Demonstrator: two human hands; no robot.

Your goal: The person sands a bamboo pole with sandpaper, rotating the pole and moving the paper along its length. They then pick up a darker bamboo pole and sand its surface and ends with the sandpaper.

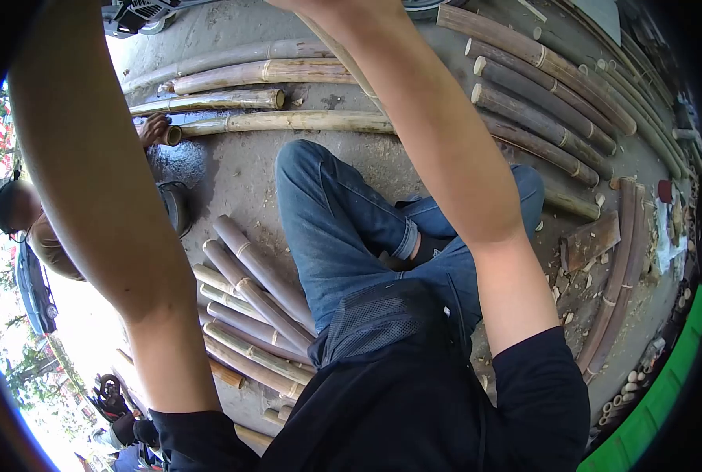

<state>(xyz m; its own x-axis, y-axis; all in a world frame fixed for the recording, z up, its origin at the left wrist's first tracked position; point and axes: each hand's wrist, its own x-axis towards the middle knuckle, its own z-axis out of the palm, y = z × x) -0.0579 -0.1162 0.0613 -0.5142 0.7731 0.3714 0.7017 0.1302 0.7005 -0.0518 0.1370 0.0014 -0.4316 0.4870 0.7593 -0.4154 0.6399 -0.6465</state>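
A seated person raises both arms past the top edge, hands out of sight, so their grip cannot be told; a thin bamboo strip [349, 63] runs toward the right arm; cut poles [248, 307] lie stacked beside the knee; long poles [288, 121] remain whole.

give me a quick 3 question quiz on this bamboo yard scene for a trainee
1. True or false: both of the person's hands are in view.
2. Which lies nearest the person's left knee? A) the short bamboo pieces B) the curved split strips C) the green edge
3. What does the co-worker's hand touch?

Key
1. False: both arms rise past the top edge, so the hands are out of view.
2. A: the short pieces lie just beside the jeans on the person's left; the curved strips lie far to the right.
3. The cut end of a long bamboo pole lying on the concrete ground.
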